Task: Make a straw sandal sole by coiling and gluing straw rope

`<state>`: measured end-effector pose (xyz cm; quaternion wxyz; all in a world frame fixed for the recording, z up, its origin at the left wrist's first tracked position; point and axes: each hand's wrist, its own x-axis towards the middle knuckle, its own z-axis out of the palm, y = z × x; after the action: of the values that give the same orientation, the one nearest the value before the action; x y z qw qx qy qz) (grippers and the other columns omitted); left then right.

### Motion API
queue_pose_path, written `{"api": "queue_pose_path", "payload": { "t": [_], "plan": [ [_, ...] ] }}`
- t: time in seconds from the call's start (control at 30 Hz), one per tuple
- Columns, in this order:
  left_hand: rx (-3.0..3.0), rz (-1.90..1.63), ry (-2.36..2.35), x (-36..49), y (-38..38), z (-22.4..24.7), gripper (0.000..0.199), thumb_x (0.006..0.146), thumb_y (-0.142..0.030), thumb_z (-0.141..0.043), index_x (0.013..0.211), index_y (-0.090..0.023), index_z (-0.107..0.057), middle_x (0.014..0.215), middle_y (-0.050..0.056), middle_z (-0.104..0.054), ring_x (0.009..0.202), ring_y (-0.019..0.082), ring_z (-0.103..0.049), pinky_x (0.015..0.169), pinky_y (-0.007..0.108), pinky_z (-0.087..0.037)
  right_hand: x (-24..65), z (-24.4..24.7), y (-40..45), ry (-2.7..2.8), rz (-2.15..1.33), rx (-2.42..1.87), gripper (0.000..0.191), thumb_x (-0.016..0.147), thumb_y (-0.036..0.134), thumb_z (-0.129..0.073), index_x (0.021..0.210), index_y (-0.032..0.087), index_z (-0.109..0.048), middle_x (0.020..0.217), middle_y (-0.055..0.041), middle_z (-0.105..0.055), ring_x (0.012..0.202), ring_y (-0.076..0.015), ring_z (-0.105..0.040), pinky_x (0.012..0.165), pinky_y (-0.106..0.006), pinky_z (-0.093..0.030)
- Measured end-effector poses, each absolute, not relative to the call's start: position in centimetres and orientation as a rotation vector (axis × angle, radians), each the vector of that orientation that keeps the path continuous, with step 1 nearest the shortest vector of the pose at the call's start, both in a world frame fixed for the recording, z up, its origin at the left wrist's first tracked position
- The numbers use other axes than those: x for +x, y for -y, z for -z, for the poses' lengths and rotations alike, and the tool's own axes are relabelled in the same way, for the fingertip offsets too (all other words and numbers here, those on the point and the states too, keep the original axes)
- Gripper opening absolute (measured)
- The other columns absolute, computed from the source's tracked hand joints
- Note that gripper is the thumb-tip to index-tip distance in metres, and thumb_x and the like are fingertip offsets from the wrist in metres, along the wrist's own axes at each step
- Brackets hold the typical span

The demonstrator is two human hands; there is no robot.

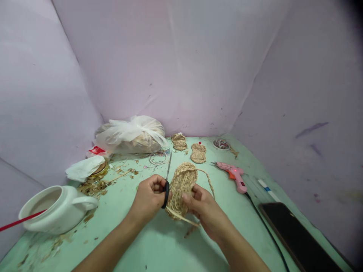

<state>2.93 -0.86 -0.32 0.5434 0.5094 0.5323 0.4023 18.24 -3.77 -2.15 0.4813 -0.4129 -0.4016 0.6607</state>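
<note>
A braided straw sole (184, 181), oval and coiled from plaited fibre, is held up over the green table. My right hand (202, 207) grips its right edge with the thumb on its face. A loose end of braid (210, 183) loops out to the right, and a pale strand (184, 220) sticks out at the bottom. My left hand (151, 196) is closed round the black handle of a pair of scissors (166, 192), blades pointing away from me. The handle is close against the sole's left side; whether the left fingers also touch the sole is hidden.
A pink glue gun (234, 174) with a lit red light lies right, its cord running past a dark phone (297, 234). Two smaller woven soles (197, 153) lie behind. A tied plastic bag (133, 136), tape ring (158, 158), straw scraps (96, 187) and white pot (68, 215) are left.
</note>
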Motion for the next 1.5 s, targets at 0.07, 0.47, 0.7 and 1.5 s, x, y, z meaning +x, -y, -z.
{"api": "queue_pose_path", "payload": {
  "t": [0.07, 0.47, 0.7, 1.5],
  "plan": [
    [1.235, -0.898, -1.225, 3.2, 1.2, 0.8, 0.025, 0.048, -0.017, -0.068, 0.06, -0.017, -0.047, 0.047, -0.007, -0.048, 0.044, 0.007, -0.043, 0.042, 0.017, -0.034, 18.0, 3.1, 4.4, 0.829, -1.635, -0.952, 0.043, 0.061, 0.034, -0.075, 0.096, 0.017, -0.055, 0.096, -0.0083, -0.068, 0.088, -0.0243, -0.064, 0.076, -0.037, -0.049],
    [1.672, -0.675, -1.433, 1.6, -0.1, 2.4, 0.019, 0.063, -0.027, -0.063, 0.063, -0.019, -0.045, 0.045, -0.008, -0.045, 0.042, 0.008, -0.041, 0.041, 0.019, -0.028, 21.7, 6.2, 3.8, 0.519, -1.616, -0.911, 0.03, 0.06, 0.026, -0.075, 0.086, 0.018, -0.061, 0.078, -0.004, -0.07, 0.08, -0.0222, -0.065, 0.073, -0.033, -0.048],
    [1.251, -0.825, -1.233, 3.3, 0.0, 3.7, 0.018, 0.061, -0.025, -0.061, 0.065, -0.017, -0.045, 0.051, -0.004, -0.054, 0.047, 0.009, -0.048, 0.046, 0.018, -0.035, 19.7, 5.7, 5.2, 0.65, -1.926, -0.644, 0.047, 0.056, 0.024, -0.076, 0.101, 0.014, -0.064, 0.095, -0.0095, -0.068, 0.085, -0.0193, -0.062, 0.075, -0.028, -0.045],
    [1.644, -0.593, -1.232, 0.9, 0.0, 1.3, 0.033, 0.071, -0.042, -0.055, 0.091, -0.017, -0.053, 0.057, -0.004, -0.047, 0.052, 0.011, -0.042, 0.049, 0.023, -0.03, 21.3, 6.1, 4.2, 0.43, -1.412, -1.078, 0.035, 0.051, 0.026, -0.08, 0.079, 0.013, -0.065, 0.07, -0.0054, -0.07, 0.061, -0.0178, -0.062, 0.061, -0.03, -0.047]
  ]
}}
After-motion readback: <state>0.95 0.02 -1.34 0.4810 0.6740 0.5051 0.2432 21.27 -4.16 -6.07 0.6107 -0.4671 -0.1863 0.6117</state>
